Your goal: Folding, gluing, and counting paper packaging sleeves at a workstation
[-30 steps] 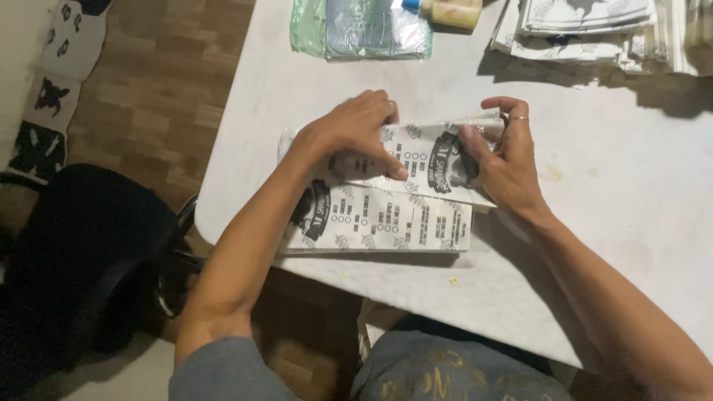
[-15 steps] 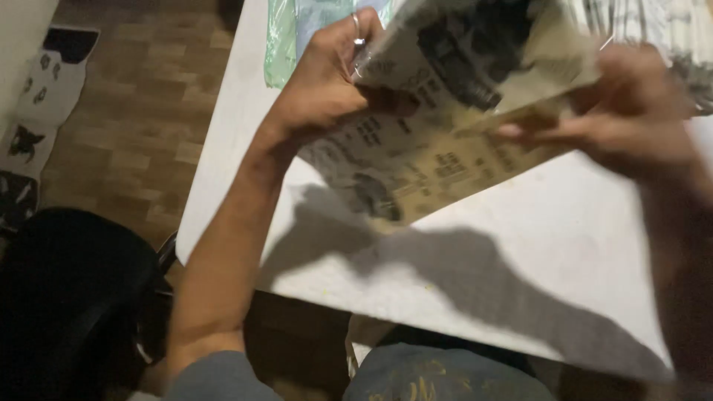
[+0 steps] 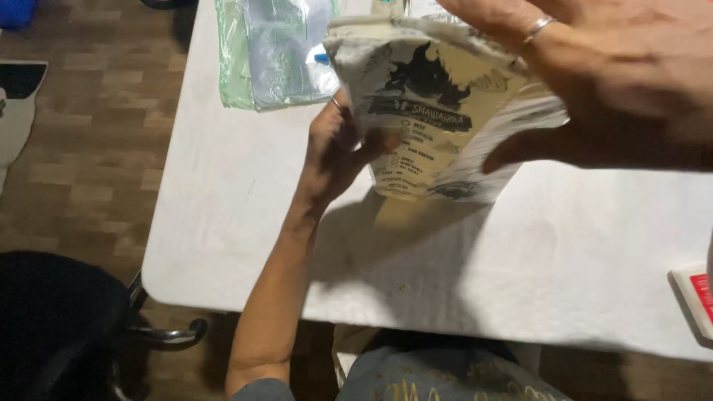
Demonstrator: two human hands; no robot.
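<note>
Both my hands hold a folded white printed paper sleeve (image 3: 431, 111) with black graphics, lifted above the white table (image 3: 245, 223). My left hand (image 3: 338, 152) grips its lower left edge from below, thumb on the printed face. My right hand (image 3: 609, 82), close to the camera and blurred, with a ring on one finger, clasps its right side and top. The sleeve is tilted and spread open like a cone.
A pale green plastic bag (image 3: 271, 48) lies at the table's far edge. A white and red flat object (image 3: 694, 297) sits at the right edge. A black chair (image 3: 59, 327) stands on the wooden floor (image 3: 89, 148) to the left. My lap shows below the table.
The paper lay flat on the table under both hands; I lifted it up toward the camera and turned it, and it now stands opened between my hands.
</note>
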